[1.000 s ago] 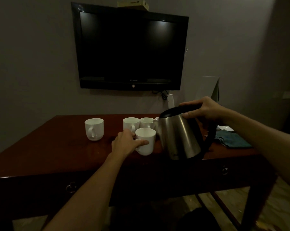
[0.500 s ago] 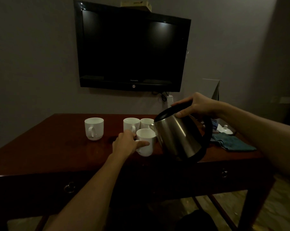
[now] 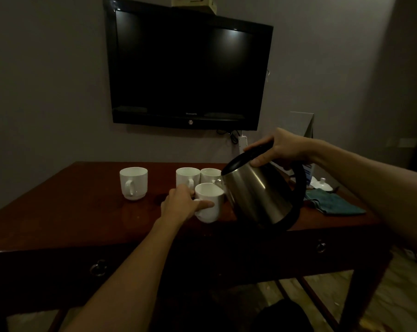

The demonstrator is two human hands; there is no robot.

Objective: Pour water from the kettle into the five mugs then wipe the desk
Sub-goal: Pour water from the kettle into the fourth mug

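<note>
The tilted steel kettle (image 3: 257, 192) was clamped in the right hand (image 3: 281, 149), spout over the front white mug (image 3: 208, 202) on the dark wooden desk (image 3: 71, 212), gripped by the left hand (image 3: 181, 204); slow, centred pouring was judged best.

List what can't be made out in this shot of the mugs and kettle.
- Fifth mug: only four show in the head view; the kettle may hide it.
- Water level in the held mug: too dark, rim angle hides the inside.
- Any stream at the spout: too dim to tell.
- Mug handle: covered by the left hand.
</note>
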